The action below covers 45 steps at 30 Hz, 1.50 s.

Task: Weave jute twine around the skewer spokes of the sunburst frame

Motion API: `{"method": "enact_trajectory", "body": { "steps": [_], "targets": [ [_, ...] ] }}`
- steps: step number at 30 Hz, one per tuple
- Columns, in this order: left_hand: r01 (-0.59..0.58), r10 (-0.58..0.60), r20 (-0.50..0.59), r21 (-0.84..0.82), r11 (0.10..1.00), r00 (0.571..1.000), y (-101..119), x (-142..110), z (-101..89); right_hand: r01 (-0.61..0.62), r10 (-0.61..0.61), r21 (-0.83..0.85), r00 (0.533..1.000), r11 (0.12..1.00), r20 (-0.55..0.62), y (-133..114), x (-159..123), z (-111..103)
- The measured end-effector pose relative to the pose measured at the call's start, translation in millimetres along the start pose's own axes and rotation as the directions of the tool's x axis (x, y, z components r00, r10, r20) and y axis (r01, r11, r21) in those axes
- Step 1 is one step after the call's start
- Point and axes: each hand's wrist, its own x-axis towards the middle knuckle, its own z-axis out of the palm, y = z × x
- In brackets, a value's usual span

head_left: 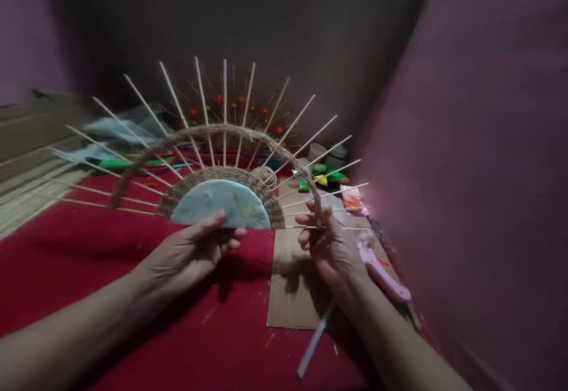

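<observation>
Holding the panel [217, 199] at its near edge: left hand [202, 252], thumb lying on the front face, fingers curling in under it. Right hand [332, 255] is gripping the right end of the arch [231, 129], fingers bunching narrow around it. Lowest right sticks are passing right by those fingers; can't tell if it's pinching any of them too.

Panel is sitting mid-scene, pale blue, half-round, flat edge facing near. Woven band [213, 173] is hugging its curved edge. Sticks [225, 92] are fanning out from the band to left, far and right. Arch is crossing them partway out, gap showing between it and the band. Its left end is reaching the lowest left sticks; can't tell whether it's fixed there.

All of it is being held over the red cloth [239, 349]. Cardboard [286, 305] is lying on the cloth, right of centre. Grey stick [314, 342] is running past its near edge. Pink tool [386, 277] is lying just right of the right wrist. Twine ball [265, 173] is peeking out beyond the band, far right. Red flowers [218, 98] are showing at the far side, blurry.
</observation>
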Motion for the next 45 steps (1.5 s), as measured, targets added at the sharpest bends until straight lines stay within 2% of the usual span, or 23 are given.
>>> {"method": "enact_trajectory", "body": {
  "steps": [5,17,24,30,45],
  "targets": [
    [0.007,-0.007,0.037,0.002,1.0,0.999,-2,1,3.8,-0.053,0.053,0.008,0.999,0.999,0.01,0,-1,-3],
    [-0.052,0.054,0.081,-0.018,0.998,0.995,-1,6,-0.5,-0.125,0.13,0.056,0.987,0.991,-0.097,-2,-2,-9],
    [-0.042,0.043,0.084,-0.016,0.999,0.996,-1,7,-0.8,-0.108,0.111,0.049,0.991,0.993,-0.076,0,1,-13],
    [-0.044,0.043,0.081,0.01,0.999,0.996,-1,5,0.7,-0.088,0.093,0.051,0.989,0.995,-0.114,-1,2,-13],
    [-0.057,0.055,0.107,0.014,0.998,0.993,1,8,-1.4,-0.071,0.073,0.038,0.996,0.997,-0.043,-4,0,-16]
  ]
}}
